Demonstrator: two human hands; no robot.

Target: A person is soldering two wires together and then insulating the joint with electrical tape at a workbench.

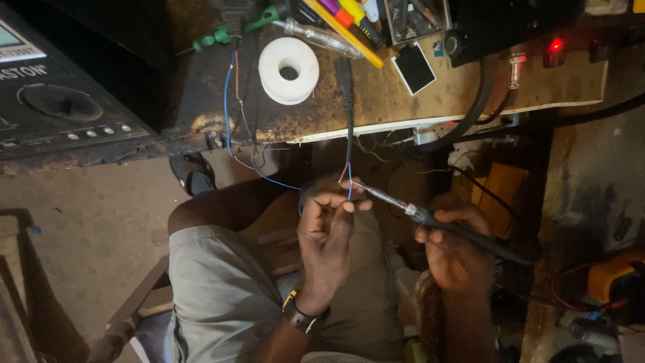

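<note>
Left hand (327, 225) pinching thin wires (349, 185); right hand (455, 245) gripping soldering iron (430, 218), tip on wires, joint too small to see

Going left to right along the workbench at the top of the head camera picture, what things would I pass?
Black audio unit → green-handled screwdriver → white solder spool → yellow-handled tool → small black square → red indicator light.

Dim overall, light falls on the scorched workbench (376, 101) and white spool (289, 70), corners go near black. Red indicator lamp (556, 45) blooms. Slight softness everywhere, hands murky in shadow, mild wide-angle bend at edges.
</note>
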